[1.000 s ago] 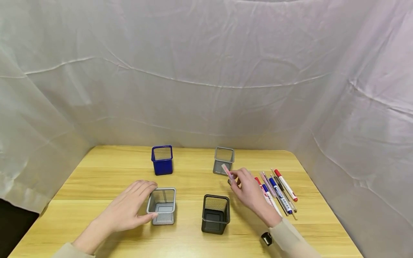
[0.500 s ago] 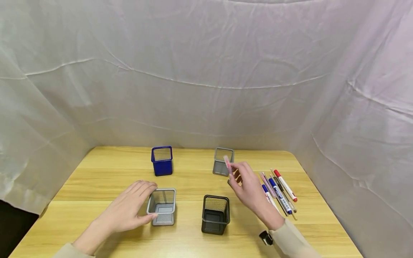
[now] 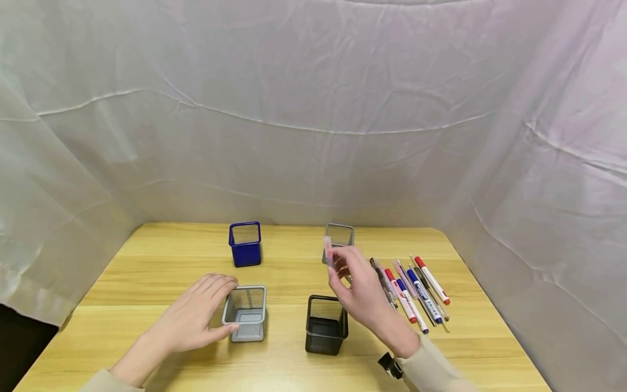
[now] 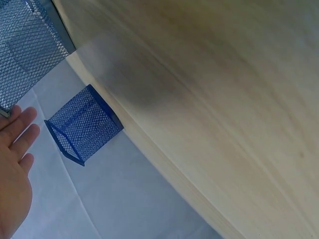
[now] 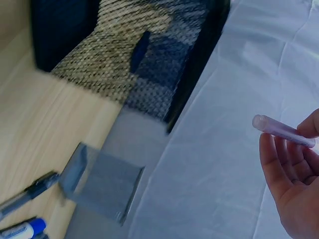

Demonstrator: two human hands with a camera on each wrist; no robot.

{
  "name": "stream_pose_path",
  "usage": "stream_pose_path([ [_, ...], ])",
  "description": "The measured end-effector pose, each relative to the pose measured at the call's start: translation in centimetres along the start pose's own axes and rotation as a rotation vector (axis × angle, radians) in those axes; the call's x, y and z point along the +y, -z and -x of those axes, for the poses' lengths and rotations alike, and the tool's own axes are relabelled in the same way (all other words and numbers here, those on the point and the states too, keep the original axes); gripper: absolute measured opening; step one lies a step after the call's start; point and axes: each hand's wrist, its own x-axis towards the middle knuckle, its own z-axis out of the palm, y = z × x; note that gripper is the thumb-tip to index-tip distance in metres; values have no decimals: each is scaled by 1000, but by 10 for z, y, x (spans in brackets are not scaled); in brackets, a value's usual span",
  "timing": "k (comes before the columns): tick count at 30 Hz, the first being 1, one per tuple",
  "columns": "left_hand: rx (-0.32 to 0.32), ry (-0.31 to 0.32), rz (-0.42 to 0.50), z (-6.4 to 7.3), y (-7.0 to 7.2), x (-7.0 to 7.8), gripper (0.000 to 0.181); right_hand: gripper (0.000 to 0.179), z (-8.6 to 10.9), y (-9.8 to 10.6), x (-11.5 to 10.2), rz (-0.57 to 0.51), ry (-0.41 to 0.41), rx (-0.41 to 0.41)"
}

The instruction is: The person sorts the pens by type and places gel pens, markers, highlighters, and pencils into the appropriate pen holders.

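Observation:
My left hand point(image 3: 196, 316) rests at the left side of a light grey mesh pen holder point(image 3: 249, 332), thumb near its front and fingertips at the back corner of its rim. In the left wrist view those fingers are nearly straight beside the mesh. My right hand point(image 3: 362, 288) pinches a short, pale pink translucent tube point(image 3: 329, 252) between thumb and fingers, nearly upright in the head view. The hand is raised just behind and right of a black mesh pen holder point(image 3: 324, 344), overlapping its right back corner in the head view. The tube's lower end is hidden by fingers.
A blue mesh pen holder point(image 3: 246, 255) stands at the back left. Behind my right hand is another grey one point(image 3: 339, 235), partly covered. Several pens and markers point(image 3: 416, 296) lie side by side at the right. Pale curtain point(image 3: 294, 163) encloses the table.
My right hand has moved left with the pink tube, which has turned more upright. Pens and markers formerly behind that hand now show. My left hand has stayed in place.

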Motion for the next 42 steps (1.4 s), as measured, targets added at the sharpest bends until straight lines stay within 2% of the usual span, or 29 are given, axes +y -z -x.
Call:
stream_pose_path([
  [8, 1, -6, -12, 0, -1, 0, 82, 40, -5, -15, -20, -102, -19, -7],
  [14, 6, -10, -18, 0, -1, 0, 83, 44, -8, -28, -33, -179, -4, -3],
  [20, 2, -10, -8, -1, 0, -1, 84, 38, -10, -44, -42, -272, -42, -33],
  [27, -1, -5, 10, -1, -1, -1, 84, 35, -10, -62, -51, -316, -34, -49],
  [37, 4, 7, 1, -1, 0, 0, 83, 32, -1, -87, -57, -394, -115, -140],
  [42, 3, 4, 5, -1, 0, 0, 82, 28, 3, -95, -60, -456, -192, -197],
])
